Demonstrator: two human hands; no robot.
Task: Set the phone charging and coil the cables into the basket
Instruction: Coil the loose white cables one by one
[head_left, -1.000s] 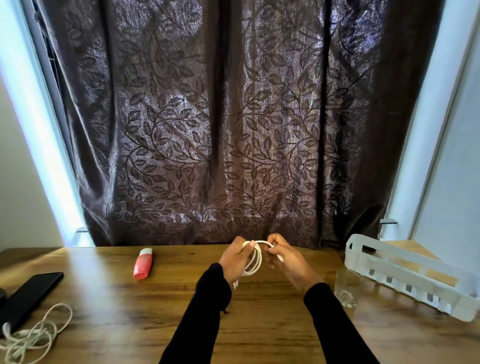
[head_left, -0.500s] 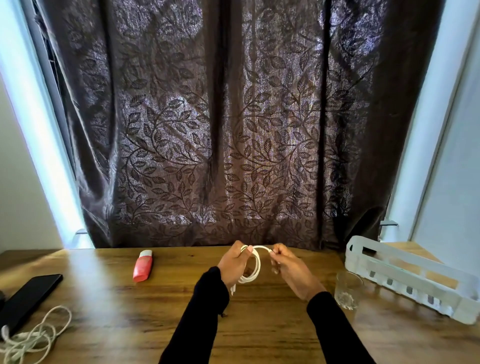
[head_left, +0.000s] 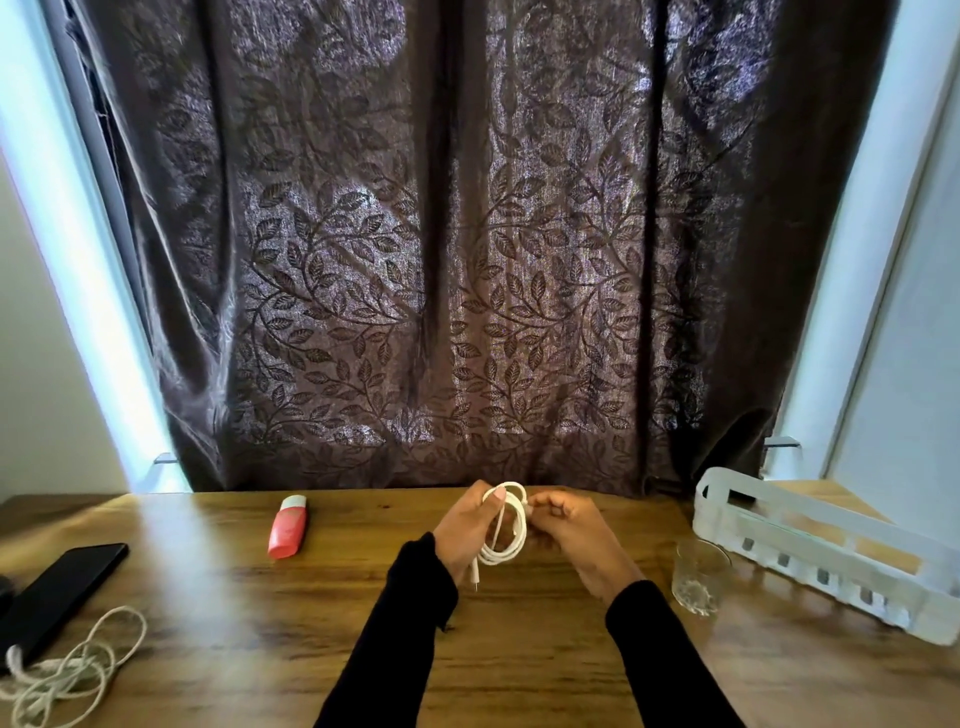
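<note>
A white cable is wound into a small coil above the middle of the wooden table. My left hand grips the coil's left side, and a plug end hangs below it. My right hand pinches the cable at the coil's upper right. A black phone lies flat at the table's left edge. A second pale cable lies loosely tangled in front of the phone. The white slotted basket stands at the far right.
A clear drinking glass stands just left of the basket, close to my right forearm. A red and white tube-like object lies at the back left of the table. A dark leaf-patterned curtain hangs behind the table.
My right hand drew out to the right with a length of cable, then came back against the coil. The coil has turned more upright in my left hand.
</note>
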